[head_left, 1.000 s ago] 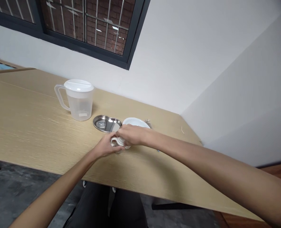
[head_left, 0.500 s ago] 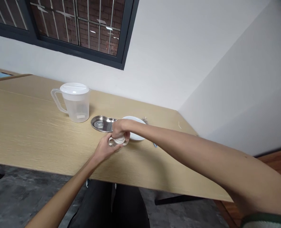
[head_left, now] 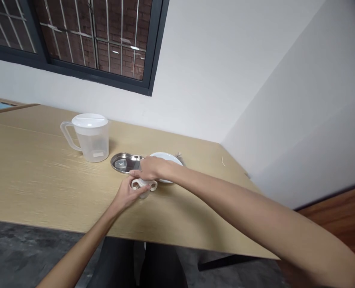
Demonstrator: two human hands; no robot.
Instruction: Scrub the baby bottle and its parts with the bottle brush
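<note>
In front of me is a small two-handled cup point(head_left: 144, 195) with a clear lower body and white loop handles. My left hand point(head_left: 128, 193) is closed around its left side, the thumb lying across the front. From above, my right hand point(head_left: 150, 168) is curled over the cup's white top, which it mostly covers. Just behind my hands lies a shiny kidney-shaped metal tray point(head_left: 115, 166) with a small clear cup point(head_left: 121, 164) lying in it. My right hand hides part of a white plate point(head_left: 167, 155).
A lidded translucent pitcher point(head_left: 93, 142) stands at the back left of the wooden table point(head_left: 45, 176). Beyond the plate is a small greyish thing point(head_left: 179, 156) I cannot make out. A thin pale strip point(head_left: 223, 161) lies at the right, near the wall.
My right hand has shifted on the cup's top, and its fingers now reach further left. The cup's clear body shows more below. The whole view has tilted slightly upward.
</note>
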